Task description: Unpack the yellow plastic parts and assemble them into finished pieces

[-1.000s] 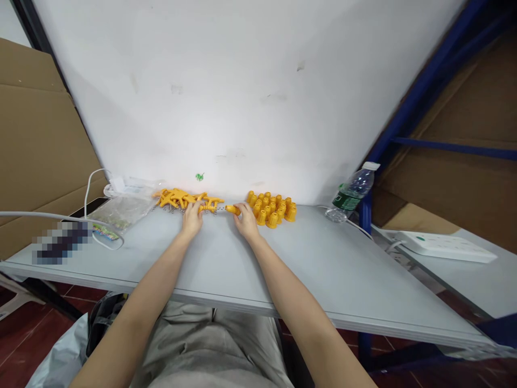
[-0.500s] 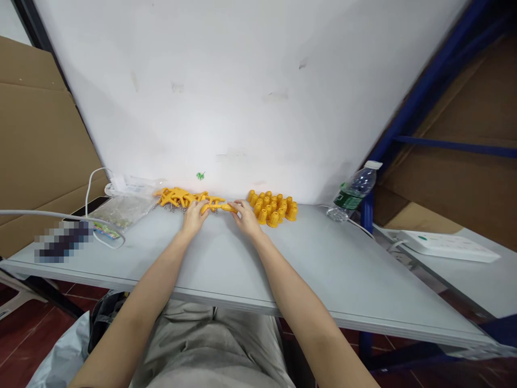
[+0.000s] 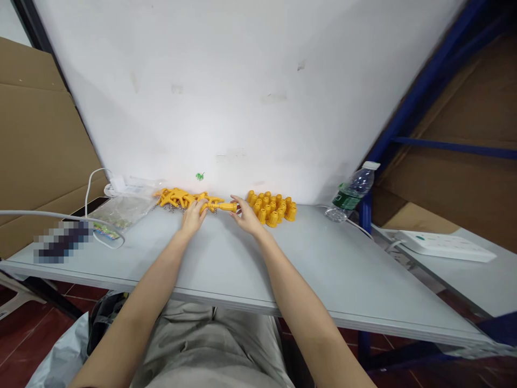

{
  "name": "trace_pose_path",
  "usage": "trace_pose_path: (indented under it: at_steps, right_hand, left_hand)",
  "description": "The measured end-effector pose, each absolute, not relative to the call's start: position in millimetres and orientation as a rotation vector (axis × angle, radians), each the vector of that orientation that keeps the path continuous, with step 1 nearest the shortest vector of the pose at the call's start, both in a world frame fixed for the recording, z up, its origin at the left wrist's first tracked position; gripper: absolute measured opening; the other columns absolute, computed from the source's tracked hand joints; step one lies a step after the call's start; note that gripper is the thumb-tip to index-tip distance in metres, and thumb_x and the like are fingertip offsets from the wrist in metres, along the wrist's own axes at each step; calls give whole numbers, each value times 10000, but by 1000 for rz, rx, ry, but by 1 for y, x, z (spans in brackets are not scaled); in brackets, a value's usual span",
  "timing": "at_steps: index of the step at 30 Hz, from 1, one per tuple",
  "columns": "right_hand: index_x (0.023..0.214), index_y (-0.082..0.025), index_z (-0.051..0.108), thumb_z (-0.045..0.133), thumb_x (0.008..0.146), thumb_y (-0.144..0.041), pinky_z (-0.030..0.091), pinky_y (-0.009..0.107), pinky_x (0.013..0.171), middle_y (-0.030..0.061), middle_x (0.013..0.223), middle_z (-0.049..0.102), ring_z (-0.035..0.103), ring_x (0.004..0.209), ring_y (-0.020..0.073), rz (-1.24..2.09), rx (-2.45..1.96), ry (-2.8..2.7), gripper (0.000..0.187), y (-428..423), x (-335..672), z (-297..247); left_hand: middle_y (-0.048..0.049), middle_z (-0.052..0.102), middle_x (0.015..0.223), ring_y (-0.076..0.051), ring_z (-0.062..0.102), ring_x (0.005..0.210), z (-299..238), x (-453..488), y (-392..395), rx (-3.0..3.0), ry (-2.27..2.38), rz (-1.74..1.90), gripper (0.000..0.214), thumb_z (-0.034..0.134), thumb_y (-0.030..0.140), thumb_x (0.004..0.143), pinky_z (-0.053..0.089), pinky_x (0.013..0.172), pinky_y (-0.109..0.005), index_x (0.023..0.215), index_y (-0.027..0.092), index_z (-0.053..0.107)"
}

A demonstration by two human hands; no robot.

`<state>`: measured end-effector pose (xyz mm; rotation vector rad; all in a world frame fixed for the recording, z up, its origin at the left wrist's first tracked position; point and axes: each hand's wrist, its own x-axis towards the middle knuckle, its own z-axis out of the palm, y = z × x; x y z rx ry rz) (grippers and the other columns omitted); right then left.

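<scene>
Drawing back slightly, the right hand had loosened around the yellow cap, fingers parted at its end; the left hand pinched the yellow piece lined up with it, over the table.

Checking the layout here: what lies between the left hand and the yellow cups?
In the head view, a yellow piece and the right hand lie between them.

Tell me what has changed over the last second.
The yellow cone that the right hand held has moved left, up to the yellow piece in the left hand, closing the gap. The right hand's fingers have opened at the cone's end; whether they still touch it is unclear. The left hand, the standing yellow cones and the bottle stayed put.
</scene>
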<state>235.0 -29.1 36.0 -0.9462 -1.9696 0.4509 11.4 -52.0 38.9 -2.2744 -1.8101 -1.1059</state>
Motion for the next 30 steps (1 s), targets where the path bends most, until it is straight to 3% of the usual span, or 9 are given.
trace_pose_path:
  at_steps: [4, 8, 12, 14, 18, 21, 25, 27, 30]
  right_hand:
    - [1196, -195, 568, 647, 803, -301, 553, 373, 855, 103, 1200, 631, 677, 943, 201, 648, -930, -1876, 414, -33, 238, 44]
    - [940, -183, 623, 674, 777, -562, 548, 326, 728, 59, 886, 697, 685, 719, 183, 843, -931, -1778, 416, -41, 236, 53]
    - [609, -206, 534, 526, 776, -775, 460, 258, 534, 1, 531, 584, 543, 447, 120, 958, -999, -1662, 593, -48, 231, 58]
    - [549, -214, 498, 504, 769, -804, 390, 247, 453, -11, 439, 523, 458, 367, 100, 1003, -1061, -1582, 630, -49, 229, 58]
    - [542, -206, 531, 491, 804, -784, 339, 252, 400, -16, 352, 453, 391, 316, 100, 1076, -1162, -1451, 635, -47, 225, 56]
    - [563, -194, 554, 445, 857, -751, 362, 262, 410, 5, 366, 483, 430, 322, 117, 1124, -1232, -1437, 639, -45, 225, 55]
    - [924, -158, 661, 582, 863, -617, 460, 257, 509, 75, 776, 738, 640, 512, 144, 1190, -1149, -1513, 469, -48, 233, 58]
    - [1127, -182, 624, 728, 792, -500, 511, 253, 609, 76, 990, 749, 705, 664, 152, 1229, -1028, -1554, 473, -51, 237, 60]
    - [1089, -171, 629, 779, 746, -469, 532, 267, 659, 62, 923, 756, 697, 643, 146, 1276, -936, -1547, 478, -52, 238, 62]
  left_hand:
    - [-83, 631, 1028, -207, 624, 949, 39, 9, -51, -2242, -1783, -1132, 317, 471, 259, 949, 502, 874, -315, 1225, 209, 617]
    - [-79, 625, 1021, -194, 619, 921, 38, 7, -51, -2235, -1721, -1169, 309, 452, 255, 958, 502, 874, -312, 1219, 213, 612]
    - [-79, 621, 995, -186, 618, 889, 38, 9, -51, -2250, -1681, -1167, 301, 458, 254, 961, 501, 865, -308, 1214, 206, 612]
    - [-80, 624, 998, -193, 620, 919, 38, 11, -51, -2260, -1671, -1176, 297, 472, 248, 956, 499, 876, -312, 1213, 204, 612]
    - [-85, 637, 1032, -206, 622, 980, 37, 14, -51, -2277, -1672, -1207, 280, 498, 222, 941, 492, 913, -329, 1192, 204, 621]
    - [-85, 640, 1057, -212, 620, 1002, 36, 16, -51, -2273, -1697, -1222, 277, 509, 206, 930, 487, 932, -339, 1181, 208, 626]
    - [-89, 639, 1028, -218, 623, 984, 35, 14, -50, -2239, -1771, -1222, 285, 521, 219, 926, 493, 922, -342, 1190, 197, 628]
    - [-89, 640, 1024, -216, 626, 968, 34, 13, -49, -2216, -1772, -1242, 280, 515, 223, 930, 500, 910, -343, 1183, 192, 631]
    - [-78, 643, 1009, -206, 633, 933, 30, 11, -47, -2209, -1684, -1291, 276, 509, 222, 932, 513, 885, -343, 1180, 203, 630]
